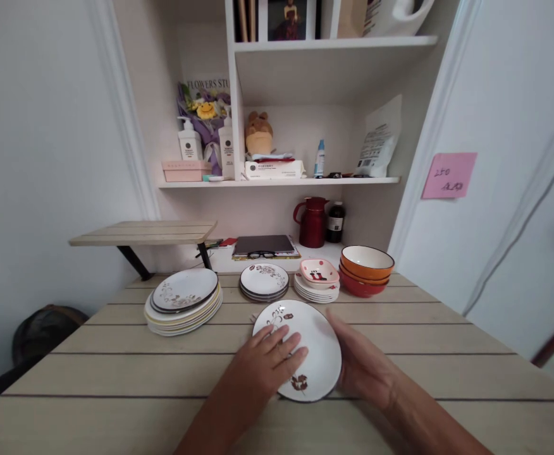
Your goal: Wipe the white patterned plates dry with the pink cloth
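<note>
Resting across a white dinner plate with brown flower sprays and a dark rim, the left hand lies palm down, its fingers slightly spread over the face of the plate. The right hand is cupped against the plate's right edge, thumb raised along the rim; its other fingers are mostly hidden, so how firmly they close cannot be told. The plate is just in front of the small-plate stack, a pile of dark-rimmed pieces with a similar floral print, and whether its underside touches the slatted wooden surface is unclear.

Left of the small-plate stack stands a taller pile of larger plates, with a dark-rimmed floral one on top and pale yellowish edges below. Just right of the small-plate stack are white saucers, topped by a pink-rimmed square dish with a red motif. Farther to its right, orange bowls are nested in a red bowl.

Behind the small-plate stack lie black-framed eyeglasses and a flat dark slab; behind it and to the right, a red jug stands beside a dark bottle.
</note>
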`<act>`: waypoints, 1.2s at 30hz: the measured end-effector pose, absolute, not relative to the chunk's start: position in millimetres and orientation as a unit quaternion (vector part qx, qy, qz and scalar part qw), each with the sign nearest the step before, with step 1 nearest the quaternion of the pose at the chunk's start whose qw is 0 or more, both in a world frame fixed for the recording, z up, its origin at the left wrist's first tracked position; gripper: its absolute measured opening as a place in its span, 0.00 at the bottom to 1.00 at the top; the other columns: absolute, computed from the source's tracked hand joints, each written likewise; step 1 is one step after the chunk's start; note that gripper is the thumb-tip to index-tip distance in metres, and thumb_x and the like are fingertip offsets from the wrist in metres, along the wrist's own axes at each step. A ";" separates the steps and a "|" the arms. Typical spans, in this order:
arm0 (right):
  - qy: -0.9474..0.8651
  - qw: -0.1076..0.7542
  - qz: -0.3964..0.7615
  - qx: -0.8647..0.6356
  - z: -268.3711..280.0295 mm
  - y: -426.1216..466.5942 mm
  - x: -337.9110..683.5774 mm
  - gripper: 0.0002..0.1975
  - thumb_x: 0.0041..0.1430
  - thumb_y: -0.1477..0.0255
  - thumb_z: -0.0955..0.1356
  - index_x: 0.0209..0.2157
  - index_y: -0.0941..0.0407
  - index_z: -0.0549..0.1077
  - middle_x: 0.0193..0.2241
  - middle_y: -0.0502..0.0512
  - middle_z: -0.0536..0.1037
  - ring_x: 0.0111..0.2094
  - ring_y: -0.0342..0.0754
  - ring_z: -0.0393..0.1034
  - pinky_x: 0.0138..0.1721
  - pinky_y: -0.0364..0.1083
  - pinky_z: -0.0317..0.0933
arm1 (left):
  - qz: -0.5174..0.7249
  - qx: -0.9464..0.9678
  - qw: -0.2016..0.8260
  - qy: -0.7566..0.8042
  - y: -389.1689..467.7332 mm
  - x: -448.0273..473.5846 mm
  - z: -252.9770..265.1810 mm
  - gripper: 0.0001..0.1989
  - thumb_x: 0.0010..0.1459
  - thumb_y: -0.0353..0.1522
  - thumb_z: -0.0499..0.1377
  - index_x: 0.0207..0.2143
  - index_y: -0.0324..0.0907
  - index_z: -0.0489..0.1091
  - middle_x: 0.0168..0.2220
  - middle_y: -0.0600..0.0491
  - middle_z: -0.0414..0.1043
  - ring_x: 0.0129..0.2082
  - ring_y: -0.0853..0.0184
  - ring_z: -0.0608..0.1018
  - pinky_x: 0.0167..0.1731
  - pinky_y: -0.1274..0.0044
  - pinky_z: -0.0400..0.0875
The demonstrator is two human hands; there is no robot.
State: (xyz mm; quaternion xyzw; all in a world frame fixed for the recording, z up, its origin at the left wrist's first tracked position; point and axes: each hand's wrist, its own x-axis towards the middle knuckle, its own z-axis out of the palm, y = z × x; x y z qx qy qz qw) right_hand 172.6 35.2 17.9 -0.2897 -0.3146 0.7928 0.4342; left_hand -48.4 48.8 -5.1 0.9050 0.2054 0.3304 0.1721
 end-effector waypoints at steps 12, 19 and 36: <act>-0.288 0.482 0.768 -0.308 9.0 33.9 166.1 0.27 0.48 0.76 0.72 0.51 0.60 0.67 0.38 0.65 0.80 0.37 0.58 0.76 0.46 0.63 0.64 | 0.284 0.919 0.125 0.244 33.1 -38.5 16.1 0.25 0.61 0.26 0.50 0.58 0.54 0.59 0.62 0.52 0.57 0.64 0.59 0.56 0.62 0.62 0.40; -0.223 0.570 0.737 -0.286 20.0 40.7 171.4 0.32 0.48 0.80 0.71 0.56 0.61 0.62 0.44 0.65 0.78 0.42 0.58 0.75 0.48 0.60 0.65 | 0.339 0.842 0.039 0.417 3.9 -55.4 19.7 0.37 0.55 0.29 0.57 0.64 0.52 0.46 0.67 0.50 0.40 0.65 0.56 0.51 0.60 0.60 0.50; -0.109 0.658 0.691 -0.279 -2.2 35.5 206.2 0.30 0.51 0.82 0.68 0.57 0.61 0.62 0.43 0.64 0.79 0.42 0.56 0.76 0.49 0.56 0.67 | 0.224 0.760 0.424 0.439 -30.6 -71.6 48.2 0.09 0.56 0.35 0.56 0.34 0.39 0.71 0.32 0.54 0.73 0.33 0.68 0.72 0.35 0.78 0.64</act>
